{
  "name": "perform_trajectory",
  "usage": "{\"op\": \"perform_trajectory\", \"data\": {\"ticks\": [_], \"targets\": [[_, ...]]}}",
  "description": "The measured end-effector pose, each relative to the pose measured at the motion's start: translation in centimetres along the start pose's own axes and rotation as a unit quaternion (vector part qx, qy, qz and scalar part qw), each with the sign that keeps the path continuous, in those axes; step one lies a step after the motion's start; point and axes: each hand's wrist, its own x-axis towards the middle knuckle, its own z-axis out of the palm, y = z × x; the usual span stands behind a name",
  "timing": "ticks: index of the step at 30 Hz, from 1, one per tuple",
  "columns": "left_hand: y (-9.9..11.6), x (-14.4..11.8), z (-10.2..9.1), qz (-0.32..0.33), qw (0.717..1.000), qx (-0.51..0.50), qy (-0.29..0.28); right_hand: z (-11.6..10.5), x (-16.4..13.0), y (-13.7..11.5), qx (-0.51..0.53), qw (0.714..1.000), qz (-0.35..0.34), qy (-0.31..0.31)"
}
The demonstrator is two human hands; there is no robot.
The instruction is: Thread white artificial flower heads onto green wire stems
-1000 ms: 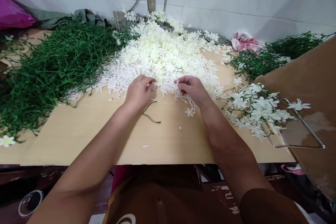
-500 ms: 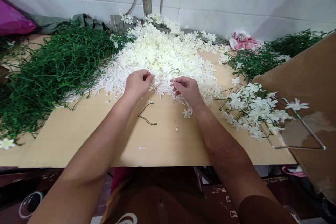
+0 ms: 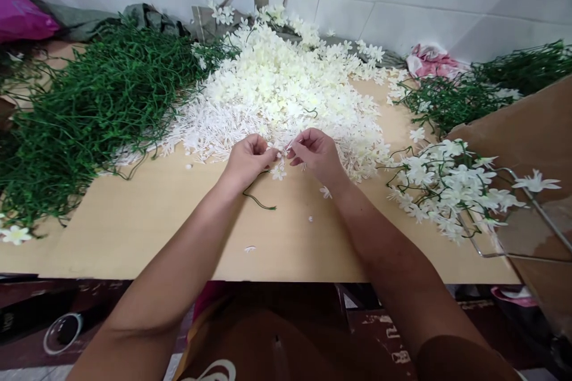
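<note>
Nearest the viewer, both forearms are reaching out over the table (image 3: 134, 232), a pale wooden board with a few loose petals and one bent green stem (image 3: 258, 199) lying on it just near of the hands.

The left hand (image 3: 247, 161) is curled nearly closed, thumb and forefinger pinched on a small white flower (image 3: 279, 172) that is hanging just below the fingertips. The right hand (image 3: 316, 155) is meeting it from the right, fingers likewise drawn together in a fine pinch on something thin and white between the two hands; whether that is a stamen or a petal part cannot be told. The two hands are almost touching.

Judgement: this fitting step is calling for a steady left-hand hold on the flower while the right is guiding the small piece straight into the centre, with light pressure so the petals are not creasing. Working just clear of the pile is advisable, so stray pieces are not catching.

Just beyond the hands, a white pile (image 3: 286, 95) of flowers and spiky parts is spreading to the far wall. Far left, a heap of green stems (image 3: 98, 95) is lying. To the right, finished sprigs (image 3: 447, 184) are resting beside a cardboard box (image 3: 527, 131).
</note>
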Motion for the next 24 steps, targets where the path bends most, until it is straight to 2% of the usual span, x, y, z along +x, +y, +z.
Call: {"op": "perform_trajectory", "data": {"ticks": [3,6,11,16,24], "targets": [[0.3,-0.2,0.0,-0.007,0.998,-0.051,-0.032,0.4,-0.1,0.3,0.007,1.000,-0.023,-0.009],[0.5,-0.4,-0.2,-0.028,0.997,-0.066,-0.039,0.8,-0.3,0.3,-0.008,0.998,-0.060,-0.010],[0.5,-0.3,-0.3,-0.068,0.996,-0.064,-0.013,1.5,-1.1,0.0,-0.115,0.987,-0.114,-0.003],[0.0,-0.2,-0.3,-0.057,0.996,-0.062,-0.043,1.5,-1.2,0.4,-0.210,0.959,-0.192,0.005],[-0.2,-0.1,-0.5,-0.036,0.998,-0.031,-0.050,1.3,-0.9,1.2,-0.216,0.960,-0.179,0.005]]}}
